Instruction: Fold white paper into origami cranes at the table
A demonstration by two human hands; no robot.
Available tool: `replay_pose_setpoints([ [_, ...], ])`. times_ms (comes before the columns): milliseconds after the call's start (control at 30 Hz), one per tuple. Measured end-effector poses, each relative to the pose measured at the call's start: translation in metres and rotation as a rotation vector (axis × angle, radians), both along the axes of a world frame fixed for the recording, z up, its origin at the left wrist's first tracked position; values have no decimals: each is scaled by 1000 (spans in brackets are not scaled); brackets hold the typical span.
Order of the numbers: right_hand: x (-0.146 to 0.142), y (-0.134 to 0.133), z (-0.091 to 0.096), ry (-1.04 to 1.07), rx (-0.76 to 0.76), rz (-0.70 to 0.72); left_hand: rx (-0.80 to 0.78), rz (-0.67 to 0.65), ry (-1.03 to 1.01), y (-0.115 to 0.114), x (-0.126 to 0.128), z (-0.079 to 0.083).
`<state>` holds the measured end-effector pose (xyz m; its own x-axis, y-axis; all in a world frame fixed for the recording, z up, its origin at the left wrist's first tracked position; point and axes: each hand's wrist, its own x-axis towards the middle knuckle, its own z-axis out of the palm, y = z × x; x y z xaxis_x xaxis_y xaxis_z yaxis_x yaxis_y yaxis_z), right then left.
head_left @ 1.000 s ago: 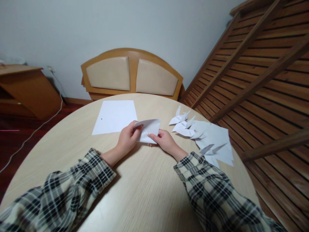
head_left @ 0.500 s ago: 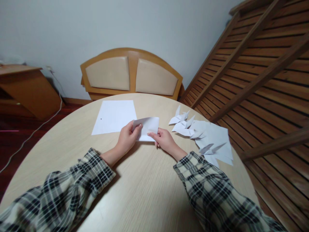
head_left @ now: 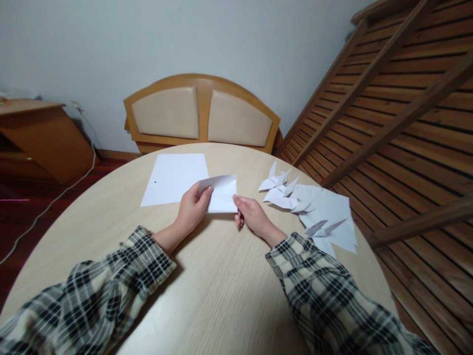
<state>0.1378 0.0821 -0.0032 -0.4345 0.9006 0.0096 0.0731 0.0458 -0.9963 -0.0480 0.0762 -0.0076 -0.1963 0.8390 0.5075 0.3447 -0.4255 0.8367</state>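
Note:
A folded piece of white paper (head_left: 222,194) is held up between my two hands over the table. My left hand (head_left: 192,207) grips its left side, with the thumb lying across the front face. At the right edge, my right hand (head_left: 254,214) pinches the paper between thumb and fingers; part of those fingers is hidden. Behind and left of my left hand lies a flat white sheet (head_left: 173,177) with a small dark dot. Several folded white paper cranes (head_left: 279,195) sit right of my right hand.
More white sheets (head_left: 334,209) lie under some cranes near the right edge of the round wooden table (head_left: 218,296). A padded headboard (head_left: 203,111) stands beyond it. Wooden slats (head_left: 417,123) lean at the right; a desk (head_left: 44,138) and white cable (head_left: 55,197) are at the left.
The folded paper has shifted a little left with my left hand. My right thumb has slid from the paper's middle to its right edge.

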Motion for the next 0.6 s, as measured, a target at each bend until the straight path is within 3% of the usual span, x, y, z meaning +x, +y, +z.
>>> replay_pose_setpoints([
  [600,-1,-1,2,-68,45,32,-5,-57,-45,2,0,1],
])
